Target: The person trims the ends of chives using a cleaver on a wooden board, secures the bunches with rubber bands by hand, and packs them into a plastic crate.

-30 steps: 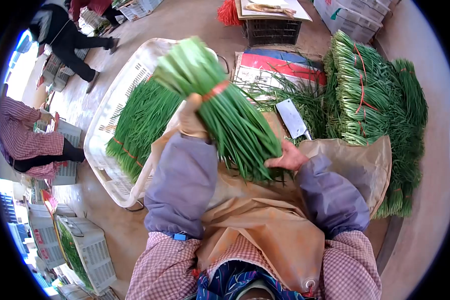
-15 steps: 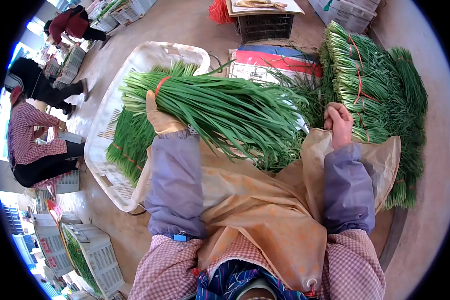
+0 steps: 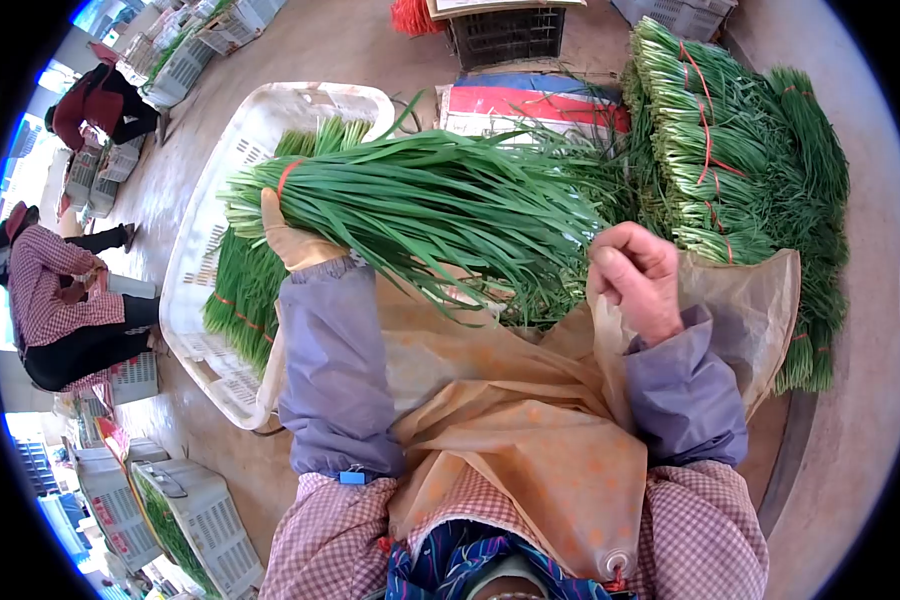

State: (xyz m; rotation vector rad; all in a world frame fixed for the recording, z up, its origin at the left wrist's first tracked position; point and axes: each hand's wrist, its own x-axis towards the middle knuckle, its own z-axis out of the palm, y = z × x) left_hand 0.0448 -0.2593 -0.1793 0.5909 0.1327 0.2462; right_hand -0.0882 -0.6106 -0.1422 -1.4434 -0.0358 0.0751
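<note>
My left hand (image 3: 295,237), in a tan glove, grips a bundle of garlic chives (image 3: 430,190) near its pale stem end. A red band (image 3: 288,177) circles the stems. The long green leaves reach across to the right, over my tan apron (image 3: 510,430). At the leaf tips is my right hand (image 3: 638,280), bare, with its fingers curled closed. Whatever those fingers pinch, if anything, is too small to make out. Left of the bundle stands a white plastic basket (image 3: 185,290) holding more banded chives (image 3: 240,290).
Banded chives (image 3: 730,160) lie in a tall stack at the right. A red, white and blue sack (image 3: 530,105) and a dark crate (image 3: 508,36) are ahead. Two other people (image 3: 60,290) bend over crates at the left. Light crates (image 3: 205,515) stand at lower left.
My right hand has moved left and nearer, up to the leaf tips, still curled. The bundle in my left hand has shifted slightly left. The view has turned a little.
</note>
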